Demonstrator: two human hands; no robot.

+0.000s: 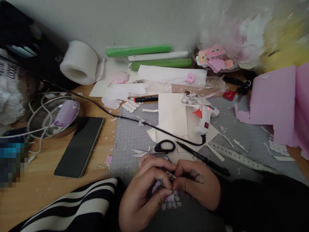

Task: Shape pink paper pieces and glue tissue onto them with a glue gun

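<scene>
My left hand (142, 193) and my right hand (196, 182) meet at the near edge of the grey cutting mat (130, 135). Both pinch a small paper piece (170, 176) between the fingertips. Under the fingers lies a small craft piece (172, 201) covered in pale pink and white paper scales. Black-handled scissors (164, 146) lie just beyond my knuckles. A black pen (202, 158) lies beside my right hand.
A white glue gun (205, 119) with a black cord rests on cream paper (172, 116). A ruler (241, 158), phone (80, 146), foam roll (79, 62), green and white rolls (149, 56), pink sheet (275, 103) and black marker (146, 99) surround the mat.
</scene>
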